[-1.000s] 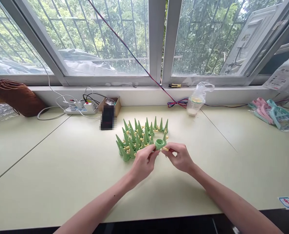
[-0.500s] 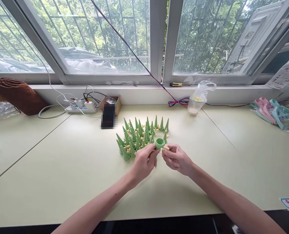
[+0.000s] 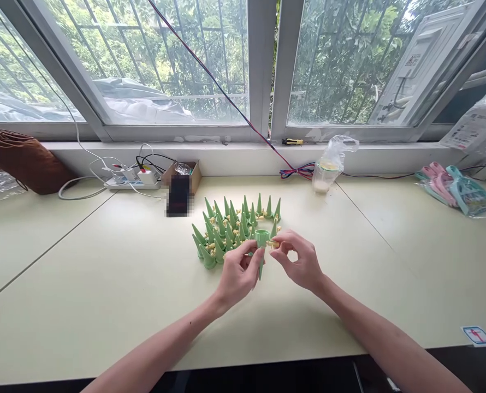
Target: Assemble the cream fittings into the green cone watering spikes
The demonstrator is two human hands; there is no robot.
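My left hand (image 3: 243, 267) is closed round a green plastic cone (image 3: 261, 238). The cone is upside down, its open, cup-like end on top and its point below my fingers. At the cone's right side, thumb and forefinger of my right hand (image 3: 298, 259) pinch a small yellow peg (image 3: 272, 244). The peg lies level against the green wall; whether it is fixed there I cannot tell. Just beyond my hands, several more green cones (image 3: 208, 257) stand point up in a cluster, with small yellow pieces among them.
Behind the cones are a small cardboard box (image 3: 194, 177) and a blurred dark object (image 3: 178, 196). A power strip (image 3: 132, 183) with cables lies to the left. At the back right stand a bagged cup (image 3: 322, 177) and pink and teal plastic items (image 3: 468, 191).
The held cone has turned from its opening facing me to opening upward, point down. My right fingers have shifted their grip on the peg at its side. The view has shifted slightly.
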